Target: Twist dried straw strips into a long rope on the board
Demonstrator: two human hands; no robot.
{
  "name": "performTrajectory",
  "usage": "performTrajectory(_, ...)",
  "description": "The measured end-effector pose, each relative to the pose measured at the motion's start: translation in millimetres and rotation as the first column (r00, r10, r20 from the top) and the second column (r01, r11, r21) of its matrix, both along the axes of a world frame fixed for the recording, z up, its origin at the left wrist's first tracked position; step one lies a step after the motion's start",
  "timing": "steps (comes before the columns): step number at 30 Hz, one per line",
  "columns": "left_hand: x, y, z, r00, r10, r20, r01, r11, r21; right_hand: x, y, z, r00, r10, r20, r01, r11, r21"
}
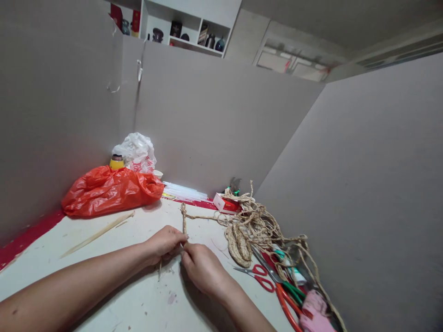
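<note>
A tan braided straw cord [184, 223] runs up from between my hands to a small loop, then off to the right toward a pile of the same cord. My left hand [168, 242] pinches the cord's lower end between thumb and fingers. Close against it on the right, my right hand [202, 266] is closed on the same end, its fingertips partly hidden. A thin loose strand hangs below my left hand. To the right lie a coiled braid [238, 244] and small red-handled scissors [260, 273].
The tangled cord pile [259, 219] covers the right side of the white table [152, 299]. Large orange-handled shears [287, 306] and a pink cloth [314, 309] lie nearer. Flat straw strips [100, 234] and a red plastic bag [114, 191] are at left. Grey panels [207, 120] enclose the table.
</note>
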State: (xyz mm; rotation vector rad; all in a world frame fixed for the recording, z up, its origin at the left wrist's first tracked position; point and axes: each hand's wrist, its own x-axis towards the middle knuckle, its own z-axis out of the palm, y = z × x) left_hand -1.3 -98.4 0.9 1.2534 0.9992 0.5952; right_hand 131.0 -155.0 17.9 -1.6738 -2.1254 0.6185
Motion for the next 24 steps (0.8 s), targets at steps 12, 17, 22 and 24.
performTrajectory(12, -5.1, 2.8, 7.4, 0.984, -0.125, 0.129, 0.134, 0.989, -0.062, 31.6, 32.2, 4.0, 0.811, -0.156, -0.564, 0.081, 0.984, -0.157)
performTrajectory(17, -4.9, 4.4, 3.6, 0.976, -0.17, 0.137, 0.177, 0.983, -0.041, 23.5, 38.5, -13.4, 0.74, -0.209, -0.64, -0.19, 0.847, -0.496)
performTrajectory(22, -5.7, 1.9, 9.2, 0.98, -0.193, 0.043, 0.195, 0.98, -0.045, 30.3, 42.9, -15.4, 0.76, -0.216, -0.613, -0.248, 0.776, -0.58)
performTrajectory(24, -6.7, 1.3, 12.6, 0.98, -0.198, 0.017, 0.199, 0.979, -0.042, 31.1, 44.7, -16.4, 0.738, -0.242, -0.63, -0.273, 0.747, -0.607)
